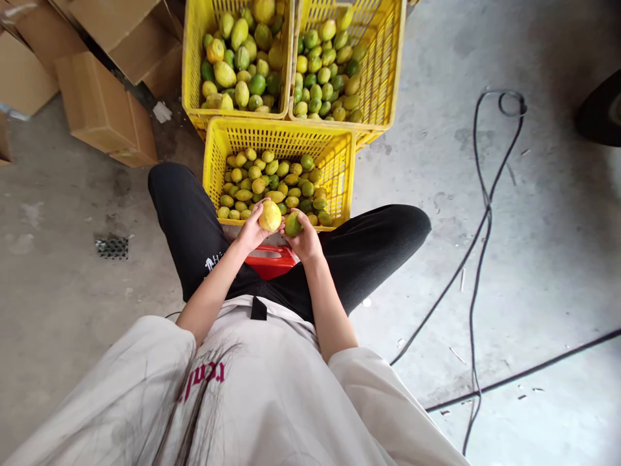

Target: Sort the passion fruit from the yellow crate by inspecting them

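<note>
Fingers of the left hand [251, 234]: curled round one yellow fruit [270, 216], grasping it from the side and below. Fingers of the right hand [306, 242]: closed about one green fruit [293, 224], thumb over its upper side. Both fruits: held just beside each other, above the near rim of the front crate. Front crate [212, 162]: yellow plastic, slatted walls, set between the person's knees; contents, many small fruits [272, 184], green to yellow, lying in a loose heap. Behind it, side by side: back left crate [191, 61], yellow, holding larger mixed fruits [240, 33], some green, some yellow; back right crate [383, 55], yellow, fruits [323, 81] heaped toward its left side, much of its right wall showing. Below the hands: one red plastic piece [272, 264], partly hidden between the legs. Clothing: black trousers [383, 243], small white print on the left leg; pale shirt [281, 375], maroon lettering. At upper left: several brown cardboard boxes [92, 97], tilted and leaning together. Left of the knees: one dark perforated piece [111, 248] on the grey floor [58, 278]. At right: one black cord [477, 294], looped and crossing itself; one thicker dark line [528, 371], running aslant; one black rounded object [601, 113], cut off by the edge of view.
</note>
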`<state>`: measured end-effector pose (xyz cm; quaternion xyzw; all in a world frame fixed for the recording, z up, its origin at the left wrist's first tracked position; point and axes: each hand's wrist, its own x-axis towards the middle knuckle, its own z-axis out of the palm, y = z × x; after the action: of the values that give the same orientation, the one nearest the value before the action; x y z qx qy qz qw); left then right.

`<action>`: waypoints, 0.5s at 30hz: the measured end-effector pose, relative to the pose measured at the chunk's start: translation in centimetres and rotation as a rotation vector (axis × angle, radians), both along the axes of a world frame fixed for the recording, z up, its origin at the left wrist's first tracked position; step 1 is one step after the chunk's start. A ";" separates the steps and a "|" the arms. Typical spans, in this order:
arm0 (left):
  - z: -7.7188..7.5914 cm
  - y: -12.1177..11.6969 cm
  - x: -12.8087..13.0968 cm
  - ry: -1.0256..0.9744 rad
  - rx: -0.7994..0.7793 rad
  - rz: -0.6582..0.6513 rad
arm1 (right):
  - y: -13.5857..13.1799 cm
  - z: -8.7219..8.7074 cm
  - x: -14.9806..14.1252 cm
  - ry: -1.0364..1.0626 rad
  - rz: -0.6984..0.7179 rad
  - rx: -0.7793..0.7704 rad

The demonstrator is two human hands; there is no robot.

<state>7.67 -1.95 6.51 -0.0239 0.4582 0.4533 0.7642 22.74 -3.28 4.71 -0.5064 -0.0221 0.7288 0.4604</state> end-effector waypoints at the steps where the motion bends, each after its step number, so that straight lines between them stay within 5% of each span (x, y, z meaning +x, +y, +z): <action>1: 0.0 -0.1 0.0 0.008 0.017 -0.010 | 0.0 0.1 0.0 -0.008 -0.001 0.021; 15: -0.5 -0.6 -0.1 0.168 0.090 -0.100 | -0.6 -0.8 0.4 -0.156 0.082 0.103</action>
<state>7.52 -2.57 5.97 0.0715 0.5005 0.4351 0.7450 23.11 -3.93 3.93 -0.5360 -0.1162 0.7032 0.4525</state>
